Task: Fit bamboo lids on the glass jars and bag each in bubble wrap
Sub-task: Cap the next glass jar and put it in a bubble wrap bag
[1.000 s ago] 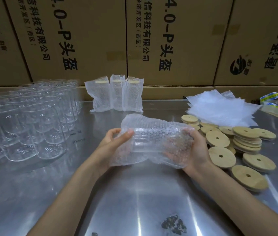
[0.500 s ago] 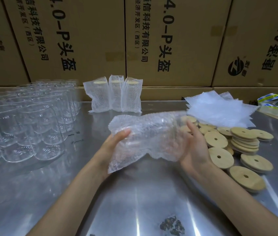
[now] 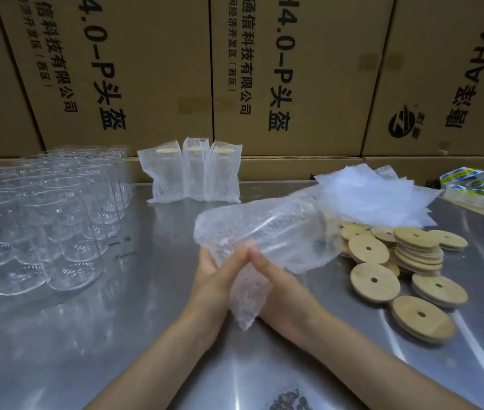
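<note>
Hands (image 3: 243, 279) gripping crinkly bubble-wrapped jar (image 3: 267, 235), round bamboo lids (image 3: 397, 261)

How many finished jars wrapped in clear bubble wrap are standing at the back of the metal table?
3. They stand upright in a touching row against the cardboard boxes: left, middle, right. A fourth wrapped jar is in both hands.

Tall cardboard boxes (image 3: 152, 72) line the back of the steel table (image 3: 134, 335), their sides printed in large dark characters (one bears a round logo). Rolls of tape (image 3: 479, 184) with blue and yellow printing sit at the far right edge. A dark smudge (image 3: 289, 402) marks the tabletop's near edge.
</note>
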The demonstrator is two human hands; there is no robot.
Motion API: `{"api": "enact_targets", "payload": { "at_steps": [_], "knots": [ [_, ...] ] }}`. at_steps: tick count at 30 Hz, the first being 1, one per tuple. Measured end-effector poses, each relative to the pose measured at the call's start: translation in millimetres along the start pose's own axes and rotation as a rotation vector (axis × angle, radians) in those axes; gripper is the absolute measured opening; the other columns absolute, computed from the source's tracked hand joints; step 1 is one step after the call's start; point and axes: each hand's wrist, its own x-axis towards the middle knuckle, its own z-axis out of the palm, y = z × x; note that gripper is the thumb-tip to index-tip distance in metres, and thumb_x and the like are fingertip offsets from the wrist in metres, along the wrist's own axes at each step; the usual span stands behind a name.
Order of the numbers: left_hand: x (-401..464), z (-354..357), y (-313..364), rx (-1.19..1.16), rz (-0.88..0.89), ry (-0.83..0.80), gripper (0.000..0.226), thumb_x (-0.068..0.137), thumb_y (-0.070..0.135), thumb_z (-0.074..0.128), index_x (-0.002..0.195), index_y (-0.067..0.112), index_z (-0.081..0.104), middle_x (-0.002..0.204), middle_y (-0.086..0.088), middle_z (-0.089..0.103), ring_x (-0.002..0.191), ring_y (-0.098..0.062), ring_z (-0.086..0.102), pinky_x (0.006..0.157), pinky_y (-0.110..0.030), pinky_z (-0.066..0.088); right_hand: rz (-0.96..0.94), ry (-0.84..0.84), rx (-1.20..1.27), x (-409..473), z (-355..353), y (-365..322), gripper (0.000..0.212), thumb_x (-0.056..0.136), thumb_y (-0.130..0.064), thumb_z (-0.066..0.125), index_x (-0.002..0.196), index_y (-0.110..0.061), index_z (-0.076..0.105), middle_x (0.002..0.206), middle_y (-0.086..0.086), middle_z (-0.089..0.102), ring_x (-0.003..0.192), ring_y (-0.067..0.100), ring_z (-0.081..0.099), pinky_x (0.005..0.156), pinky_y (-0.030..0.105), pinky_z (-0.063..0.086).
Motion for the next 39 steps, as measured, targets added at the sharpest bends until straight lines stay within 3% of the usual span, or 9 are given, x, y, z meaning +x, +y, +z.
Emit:
{"api": "enact_targets", "payload": {
  "at_steps": [4, 11, 14, 19, 24, 28, 33, 37, 39],
  "knots": [
    [-3.5, 9.6, -3.0, -0.01, 0.074, -0.142, 0.066, 0.067, 0.027, 0.082, 0.126, 0.017, 0.052, 0.113, -0.009, 0.071, 0.103, -0.027, 0.068, 0.085, -0.04, 0.057, -0.095, 0.06, 0.188, -2.2, -15.2, -20.4, 0.053, 0.09, -0.042, 0.056, 0.125, -0.002, 0.06, 0.128, 0.022, 0.061, 0.121, 0.035, 0.058, 0.108, 0.048, 0.039],
    [-6.2, 10.4, -4.4, 0.047, 0.045, -0.344, 0.077, 0.069, 0.026, 0.079, 0.137, 0.014, 0.045, 0.127, -0.011, 0.064, 0.116, -0.029, 0.061, 0.099, -0.048, 0.048, -0.339, 0.274, 0.158, -6.0, -30.2, -49.4, 0.046, 0.09, -0.044, 0.055, 0.12, -0.011, 0.064, 0.112, 0.014, 0.07, 0.106, 0.03, 0.067, 0.083, 0.042, 0.056],
    [-4.7, 6.7, -7.9, 0.169, 0.015, -0.424, 0.076, 0.069, 0.019, 0.08, 0.135, 0.017, 0.044, 0.125, -0.005, 0.066, 0.116, -0.022, 0.062, 0.093, -0.034, 0.053, -0.391, 0.284, 0.022, -9.5, -33.3, -55.0, 0.043, 0.087, -0.042, 0.059, 0.118, -0.014, 0.067, 0.113, 0.014, 0.07, 0.105, 0.031, 0.068, 0.079, 0.041, 0.058],
    [-5.1, 3.1, -5.7, 0.372, 0.022, -0.464, 0.096, 0.059, 0.023, 0.087, 0.14, 0.019, 0.035, 0.132, 0.0, 0.059, 0.121, -0.012, 0.058, 0.1, -0.034, 0.049, -0.537, 0.266, -0.345, -10.8, -27.8, -56.0, 0.057, 0.07, -0.036, 0.071, 0.117, -0.005, 0.062, 0.114, 0.017, 0.067, 0.111, 0.039, 0.062, 0.098, 0.061, 0.045],
    [-5.3, 4.9, 10.9, 0.447, 0.153, -0.498, 0.069, 0.071, 0.014, 0.084, 0.131, 0.021, 0.053, 0.123, 0.009, 0.066, 0.117, -0.008, 0.06, 0.09, -0.016, 0.048, -0.54, 0.142, -0.663, -16.9, -23.4, -48.3, 0.069, 0.058, -0.038, 0.075, 0.118, -0.007, 0.06, 0.104, 0.005, 0.072, 0.1, 0.014, 0.069, 0.08, 0.023, 0.054],
    [-5.5, 8.0, 26.1, 0.486, 0.247, -0.483, 0.074, 0.068, 0.02, 0.084, 0.132, 0.012, 0.049, 0.121, 0.005, 0.065, 0.115, -0.01, 0.061, 0.09, -0.019, 0.049, -0.505, 0.07, -0.732, -17.6, -14.6, -47.3, 0.085, 0.053, -0.042, 0.081, 0.125, -0.005, 0.055, 0.108, 0.002, 0.072, 0.103, 0.01, 0.067, 0.081, 0.015, 0.05],
    [-7.3, 6.1, 36.2, 0.463, 0.302, -0.331, 0.09, 0.053, 0.037, 0.084, 0.134, 0.023, 0.046, 0.125, 0.007, 0.063, 0.117, -0.008, 0.059, 0.098, -0.03, 0.05, -0.329, 0.017, -0.74, -18.0, -18.2, -45.7, 0.122, 0.032, -0.084, 0.074, 0.136, -0.032, 0.035, 0.122, -0.028, 0.059, 0.11, -0.014, 0.056, 0.084, 0.007, 0.046],
    [-5.4, 4.0, 42.0, 0.375, 0.368, -0.228, 0.089, 0.058, 0.02, 0.087, 0.136, 0.019, 0.044, 0.126, 0.002, 0.063, 0.117, -0.014, 0.06, 0.097, -0.034, 0.051, -0.238, -0.04, -0.889, -8.3, -31.4, -27.1, 0.123, 0.048, -0.042, 0.092, 0.147, -0.027, 0.021, 0.142, -0.01, 0.048, 0.13, 0.002, 0.047, 0.105, 0.03, 0.044],
    [-5.8, 5.0, 40.6, 0.382, 0.45, -0.172, 0.087, 0.06, 0.017, 0.084, 0.135, 0.026, 0.042, 0.125, 0.015, 0.061, 0.118, -0.005, 0.058, 0.093, -0.02, 0.05, -0.32, 0.017, -0.875, -3.3, -31.6, -8.5, 0.109, 0.057, -0.027, 0.092, 0.146, -0.022, 0.029, 0.138, -0.01, 0.053, 0.129, 0.004, 0.049, 0.104, 0.028, 0.045]
  ]
}}
